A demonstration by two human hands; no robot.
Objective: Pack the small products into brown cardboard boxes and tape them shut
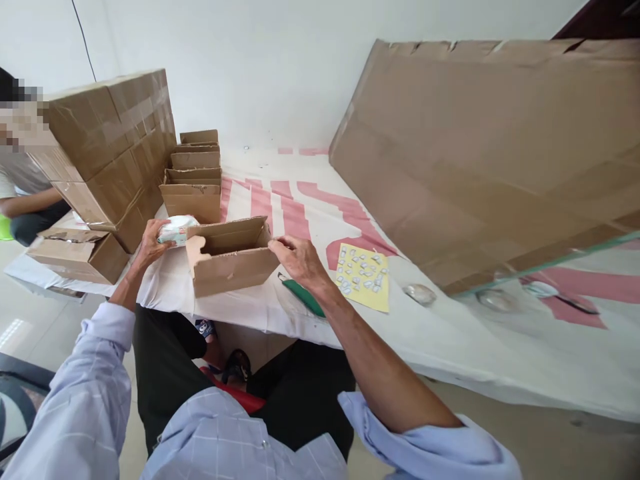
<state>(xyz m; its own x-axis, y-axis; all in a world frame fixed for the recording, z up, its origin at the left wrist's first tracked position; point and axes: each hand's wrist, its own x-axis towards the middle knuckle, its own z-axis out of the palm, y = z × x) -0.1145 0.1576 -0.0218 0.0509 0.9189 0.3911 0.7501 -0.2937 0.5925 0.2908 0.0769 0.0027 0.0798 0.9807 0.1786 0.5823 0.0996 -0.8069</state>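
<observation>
My left hand (pixel 153 243) is closed around a white packet with a printed pattern (pixel 176 231), at the left end of an open cardboard box (pixel 233 272). The packet is partly behind the box's notched end, and I cannot tell whether the two touch. The box is narrow and long, tilted slightly, with its open top facing up. My right hand (pixel 300 261) pinches the box's upper right corner between thumb and fingers. Below this hand, a green object with a dark pointed tip (pixel 303 297) lies at the table's edge, partly hidden by my forearm.
Several open cardboard boxes (pixel 193 200) stand in a row behind. Taped cartons (pixel 120 133) are stacked left, near a seated person (pixel 30 187); a smaller carton (pixel 80 257) sits in front. A yellow sheet with small pieces (pixel 367 277) lies right, before a large cardboard panel (pixel 490 153).
</observation>
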